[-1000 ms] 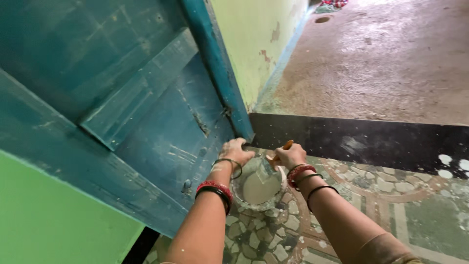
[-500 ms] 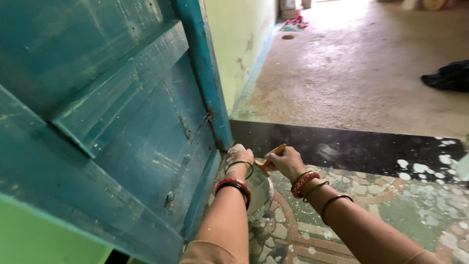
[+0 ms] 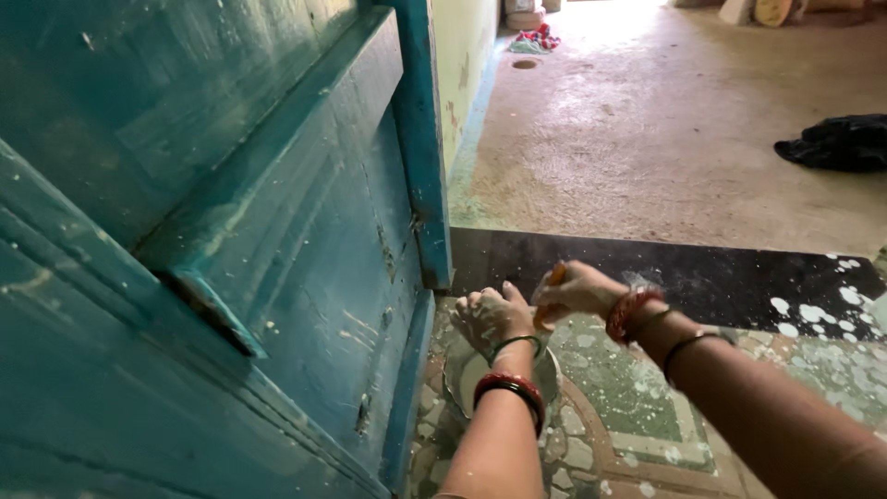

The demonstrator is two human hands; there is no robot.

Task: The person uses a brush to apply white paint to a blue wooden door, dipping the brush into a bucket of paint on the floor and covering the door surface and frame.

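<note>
— Where are your hands?

— Your left hand [image 3: 492,317], fingers curled together, hovers over the round metal bowl of white liquid [image 3: 467,374], which sits on the patterned mosaic floor [image 3: 637,407] just beside the blue wooden door [image 3: 277,277].

— And your right?

— Your right hand [image 3: 577,291] is clamped on a small orange-handled tool [image 3: 552,282], just above that bowl.

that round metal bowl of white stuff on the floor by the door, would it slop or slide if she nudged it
The bowl looks shallow and wide, so tipping seems unlikely. Its white contents look liquid, judging by the floor splatters, and could slop. On the smooth patterned floor it would probably slide.
</note>
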